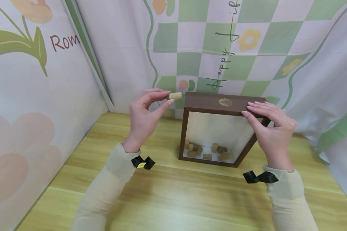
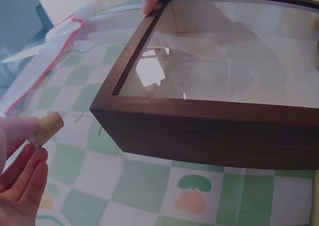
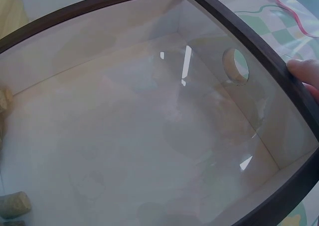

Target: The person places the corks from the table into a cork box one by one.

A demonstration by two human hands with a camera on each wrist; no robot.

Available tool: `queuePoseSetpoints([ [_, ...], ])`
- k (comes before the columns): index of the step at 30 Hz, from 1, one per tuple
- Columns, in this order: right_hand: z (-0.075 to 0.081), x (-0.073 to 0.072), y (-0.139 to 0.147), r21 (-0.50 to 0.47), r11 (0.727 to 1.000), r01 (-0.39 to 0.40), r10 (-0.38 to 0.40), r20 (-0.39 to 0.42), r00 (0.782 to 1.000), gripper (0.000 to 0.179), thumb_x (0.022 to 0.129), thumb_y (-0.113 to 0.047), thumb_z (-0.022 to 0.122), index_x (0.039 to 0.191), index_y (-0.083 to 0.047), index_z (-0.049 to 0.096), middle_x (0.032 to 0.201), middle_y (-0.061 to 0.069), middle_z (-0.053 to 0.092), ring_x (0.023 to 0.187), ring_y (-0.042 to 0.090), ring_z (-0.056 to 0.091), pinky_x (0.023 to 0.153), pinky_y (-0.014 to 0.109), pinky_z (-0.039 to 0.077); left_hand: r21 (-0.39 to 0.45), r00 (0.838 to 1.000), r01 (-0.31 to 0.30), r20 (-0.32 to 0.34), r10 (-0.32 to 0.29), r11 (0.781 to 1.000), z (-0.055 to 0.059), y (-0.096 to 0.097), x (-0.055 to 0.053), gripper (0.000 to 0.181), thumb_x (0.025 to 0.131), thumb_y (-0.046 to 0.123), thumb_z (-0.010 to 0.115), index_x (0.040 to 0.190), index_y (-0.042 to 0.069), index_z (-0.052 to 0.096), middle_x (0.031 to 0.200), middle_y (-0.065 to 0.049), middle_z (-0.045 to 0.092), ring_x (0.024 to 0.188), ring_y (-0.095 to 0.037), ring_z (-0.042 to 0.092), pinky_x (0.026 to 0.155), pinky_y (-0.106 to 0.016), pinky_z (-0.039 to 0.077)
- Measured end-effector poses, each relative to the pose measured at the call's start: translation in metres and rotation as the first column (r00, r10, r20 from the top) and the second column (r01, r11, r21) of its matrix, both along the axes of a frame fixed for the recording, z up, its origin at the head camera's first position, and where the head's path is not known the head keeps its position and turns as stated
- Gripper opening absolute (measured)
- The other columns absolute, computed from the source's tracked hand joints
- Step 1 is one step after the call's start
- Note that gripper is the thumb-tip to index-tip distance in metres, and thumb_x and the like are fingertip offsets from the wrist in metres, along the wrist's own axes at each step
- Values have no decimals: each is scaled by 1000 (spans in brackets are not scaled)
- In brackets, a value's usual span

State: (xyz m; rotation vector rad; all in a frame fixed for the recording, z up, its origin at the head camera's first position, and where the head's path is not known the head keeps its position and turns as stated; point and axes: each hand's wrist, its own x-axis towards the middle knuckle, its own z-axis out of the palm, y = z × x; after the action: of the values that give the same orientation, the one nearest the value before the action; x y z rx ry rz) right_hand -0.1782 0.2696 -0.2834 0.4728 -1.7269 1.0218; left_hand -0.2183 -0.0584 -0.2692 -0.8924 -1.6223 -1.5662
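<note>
A cork (image 1: 175, 95) is pinched between the thumb and fingertips of my left hand (image 1: 146, 112), just left of the box's top edge. In the left wrist view the same cork (image 2: 49, 128) stands apart from the box corner. The dark wooden box (image 1: 202, 102) stands upright, with a clear front pane and a round hole (image 1: 225, 102) in its top. Several corks (image 1: 207, 156) lie on its floor behind the pane. My right hand (image 1: 273, 128) rests on the top right corner, thumb at the front edge and fingers over the top.
The box stands on a wood-grain table (image 1: 162, 192). Behind it hangs a green-and-white checked curtain (image 1: 219, 41), close to the box's back. A pale printed cloth wall (image 1: 60, 80) borders the table on the left.
</note>
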Motion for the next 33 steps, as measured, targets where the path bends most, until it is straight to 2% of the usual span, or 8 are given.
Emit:
queuePoseSetpoints([
  [5, -5, -5, 7, 6, 1000, 5, -5, 13, 1000, 19, 77, -6, 90, 93, 0, 82, 96, 17, 76, 103, 19, 70, 103, 40, 49, -41, 1000, 1, -28, -2, 999, 4, 8, 0, 24, 83, -3, 83, 106, -4, 76, 104, -10, 72, 93, -22, 69, 83, -36, 59],
  [10, -6, -7, 8, 8, 1000, 6, -6, 13, 1000, 19, 76, -6, 91, 93, -1, 82, 96, 17, 76, 104, 19, 70, 103, 40, 49, -48, 999, 8, -53, -10, 999, 10, 18, -2, 24, 83, -2, 84, 106, -2, 77, 103, -9, 73, 96, -20, 68, 82, -35, 58],
  [19, -6, -6, 8, 13, 1000, 4, -4, 19, 1000, 19, 77, -4, 90, 93, 0, 81, 97, 18, 76, 104, 20, 70, 103, 40, 48, -90, 994, 98, -35, -101, 991, 26, 43, -6, 22, 84, -1, 83, 106, -2, 77, 105, -11, 73, 104, -17, 64, 88, -33, 57],
  [27, -5, -6, 8, 26, 999, 19, -19, 17, 1000, 19, 76, -6, 90, 93, -1, 82, 97, 17, 76, 104, 19, 70, 103, 40, 49, -168, 992, 89, -72, -102, 982, 35, 64, -13, 23, 85, 3, 84, 107, -1, 78, 105, -7, 73, 101, -12, 64, 84, -30, 57],
  [33, -5, -6, 8, 23, 1000, 8, -8, 13, 1000, 20, 76, -5, 91, 93, -1, 82, 96, 17, 76, 104, 19, 70, 102, 40, 49, -239, 995, 93, -9, -98, 966, 38, 78, -18, 24, 86, 7, 83, 109, 2, 78, 107, -5, 73, 99, -8, 66, 88, -23, 54],
])
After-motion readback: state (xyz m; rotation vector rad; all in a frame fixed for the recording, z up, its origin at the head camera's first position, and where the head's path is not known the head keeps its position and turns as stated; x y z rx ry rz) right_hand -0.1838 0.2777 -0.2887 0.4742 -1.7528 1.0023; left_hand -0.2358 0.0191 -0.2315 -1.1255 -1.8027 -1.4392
